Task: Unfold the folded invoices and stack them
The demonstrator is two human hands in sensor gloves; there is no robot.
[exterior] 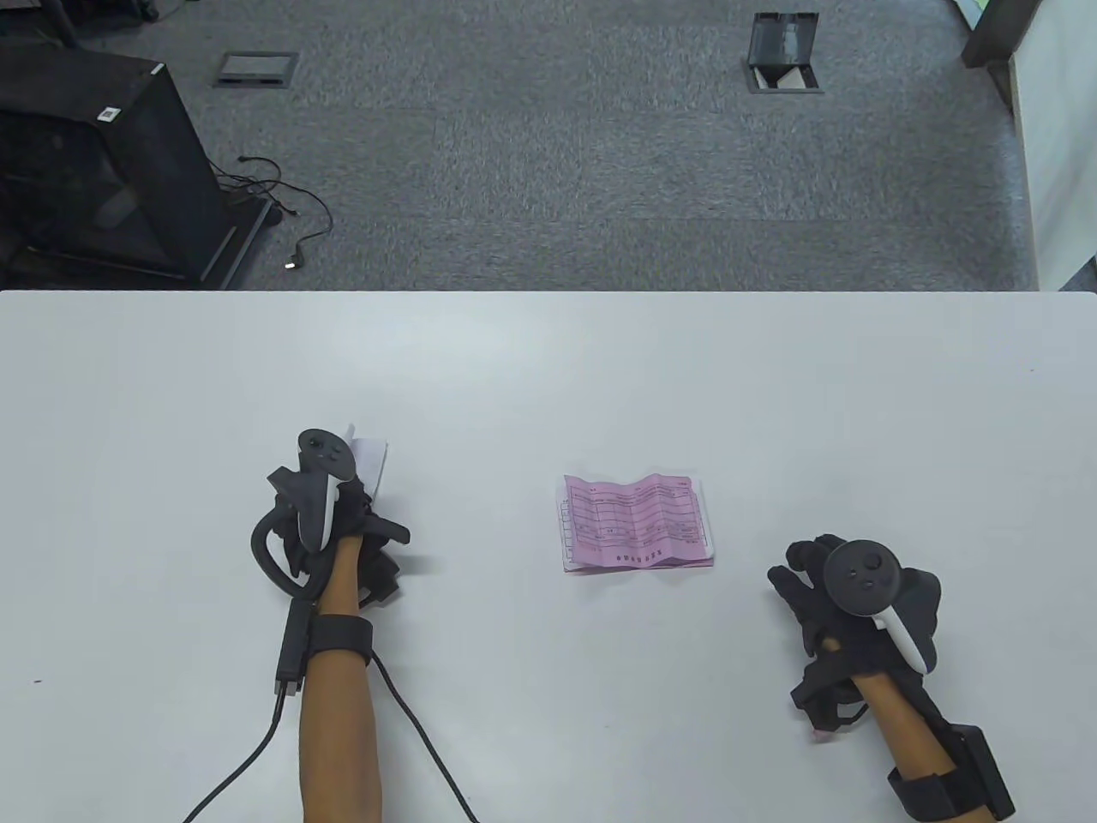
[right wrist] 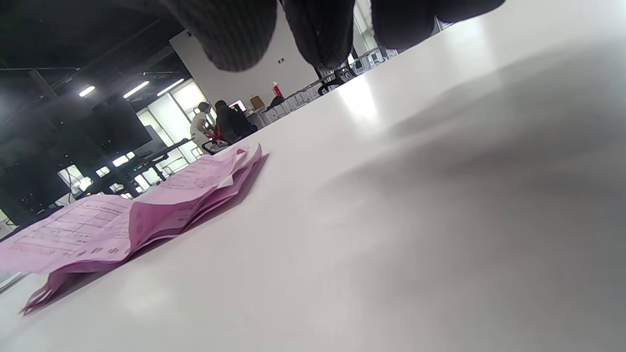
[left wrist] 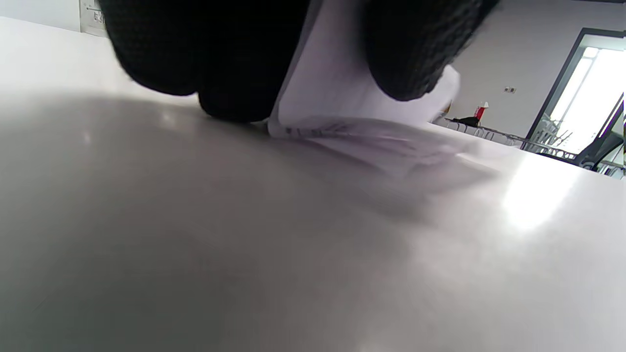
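Picking up the next folded invoice point(exterior: 370, 459) seems to be the step in hand. The left hand point(exterior: 330, 523) sits towards the left part of the desk point(exterior: 548, 360), nearer its front edge, and in the left wrist view its fingers point(left wrist: 411, 54) are clamped on the white folded paper, whose lower edge touches the desk. The pink stack of unfolded invoices point(exterior: 636, 521) lies near the middle of the desk, creased but open. The right hand point(exterior: 844, 591) rests to the right of the stack, well apart from it, with fingers relaxed and holding nothing. I think the next move calls for both hands: the right one must come over to take a free edge so the paper can be opened flat, then laid on the pink stack.
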